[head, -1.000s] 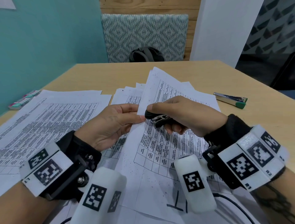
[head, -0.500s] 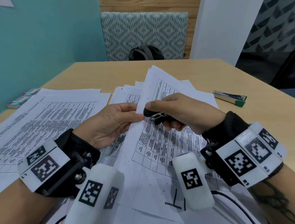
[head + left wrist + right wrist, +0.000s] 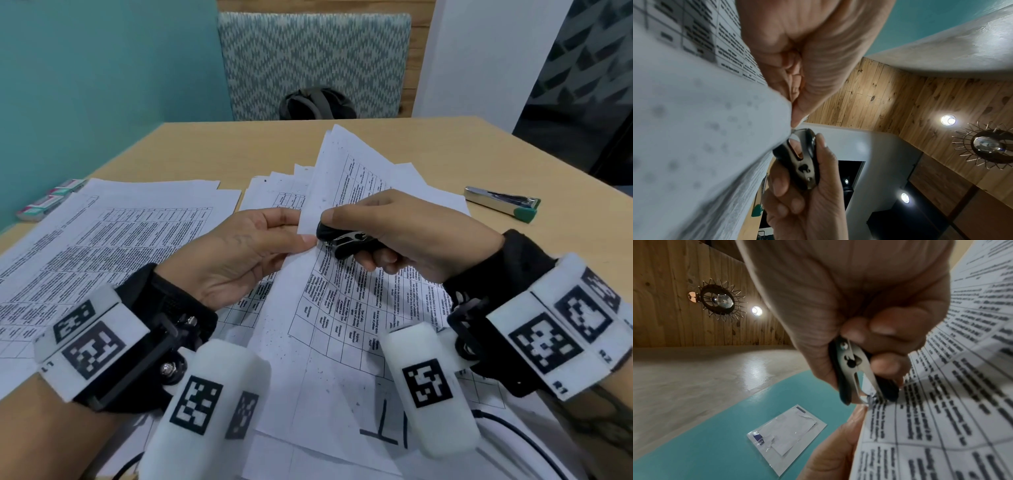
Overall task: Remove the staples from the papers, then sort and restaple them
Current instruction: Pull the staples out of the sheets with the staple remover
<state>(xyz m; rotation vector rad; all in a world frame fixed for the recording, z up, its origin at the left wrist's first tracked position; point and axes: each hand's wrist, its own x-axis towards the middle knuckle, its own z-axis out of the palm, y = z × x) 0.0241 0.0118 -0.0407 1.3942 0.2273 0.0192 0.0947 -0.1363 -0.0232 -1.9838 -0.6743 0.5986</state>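
A stapled set of printed sheets (image 3: pixel 346 308) with tables is lifted at its left corner above the table. My left hand (image 3: pixel 246 253) pinches that corner between thumb and fingers, as the left wrist view shows (image 3: pixel 797 104). My right hand (image 3: pixel 400 233) grips a black and metal staple remover (image 3: pixel 346 240), its claws set at the paper's corner right beside the left thumb. In the right wrist view the staple remover (image 3: pixel 857 374) bites at the paper edge (image 3: pixel 941 418). The staple itself is hidden.
More printed sheets (image 3: pixel 102 246) lie spread over the left of the wooden table (image 3: pixel 411 144), others under the held set. A silver stapler with a green end (image 3: pixel 503 204) lies at the right. Small staple boxes (image 3: pixel 44 202) sit by the teal wall.
Both hands and the held corner have stayed almost where they were; the staple remover remains pressed at the corner. Only the head view shifted slightly.
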